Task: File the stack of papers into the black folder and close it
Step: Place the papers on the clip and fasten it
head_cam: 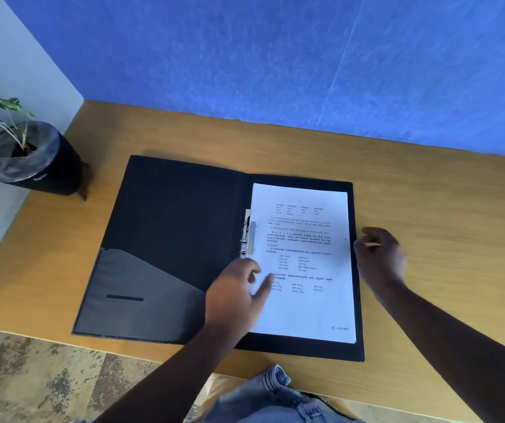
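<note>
- Two hands work at the open black folder [168,239] lying flat on the wooden bench [428,209].
- The stack of papers [306,254] sits on its right half, beside the metal clip [247,236].
- Left hand [236,294] rests on the sheets, fingers loosely spread, holding nothing.
- Right hand [379,257] curls at the folder's right edge; what it grips, I cannot tell.
- Square the smooth white sheets under the clip first, I'd say, then swing the matte cover over.

Matt black cloth-textured folder [178,215] with a smooth grey inner pocket [132,297] and a shiny metal spring clip [247,236]. White printed paper stack [304,264], smooth; light wood-grain table [428,209], satin finish. Matt black round plant pot [46,166]; blue rough-textured wall [275,56].
</note>
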Demonstrator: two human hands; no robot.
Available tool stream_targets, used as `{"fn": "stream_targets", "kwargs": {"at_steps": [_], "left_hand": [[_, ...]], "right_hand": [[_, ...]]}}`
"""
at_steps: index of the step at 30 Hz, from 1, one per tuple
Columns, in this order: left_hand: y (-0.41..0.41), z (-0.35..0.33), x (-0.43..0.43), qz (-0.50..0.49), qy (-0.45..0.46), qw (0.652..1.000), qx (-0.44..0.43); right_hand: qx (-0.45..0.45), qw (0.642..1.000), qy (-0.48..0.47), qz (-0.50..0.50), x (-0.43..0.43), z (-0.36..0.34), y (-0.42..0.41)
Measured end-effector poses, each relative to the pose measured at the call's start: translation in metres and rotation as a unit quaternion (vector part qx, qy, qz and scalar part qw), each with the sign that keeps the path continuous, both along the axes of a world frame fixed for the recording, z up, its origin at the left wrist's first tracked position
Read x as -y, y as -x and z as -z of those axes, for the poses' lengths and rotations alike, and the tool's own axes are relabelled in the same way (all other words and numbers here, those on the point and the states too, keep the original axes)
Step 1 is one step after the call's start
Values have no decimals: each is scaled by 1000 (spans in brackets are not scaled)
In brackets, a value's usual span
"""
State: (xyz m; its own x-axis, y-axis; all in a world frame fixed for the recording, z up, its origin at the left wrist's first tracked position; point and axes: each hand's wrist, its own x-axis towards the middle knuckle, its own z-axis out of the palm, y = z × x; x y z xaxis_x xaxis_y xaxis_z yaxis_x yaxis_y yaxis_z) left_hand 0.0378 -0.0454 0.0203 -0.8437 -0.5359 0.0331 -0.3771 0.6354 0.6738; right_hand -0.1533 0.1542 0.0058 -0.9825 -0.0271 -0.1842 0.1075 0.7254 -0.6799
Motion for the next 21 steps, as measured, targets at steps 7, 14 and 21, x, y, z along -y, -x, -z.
{"fn": "stream_targets", "kwargs": {"at_steps": [7,14,21], "left_hand": [[45,1,-57,443,120,888,-19],[71,12,-91,588,249,766,70],[72,12,-93,583,253,771,45]], "right_hand": [[-76,960,-133,-235,35,-13,78],[-56,895,-290,-334,59,-16,107],[-63,908,-254,-327,58,-13,102]]}}
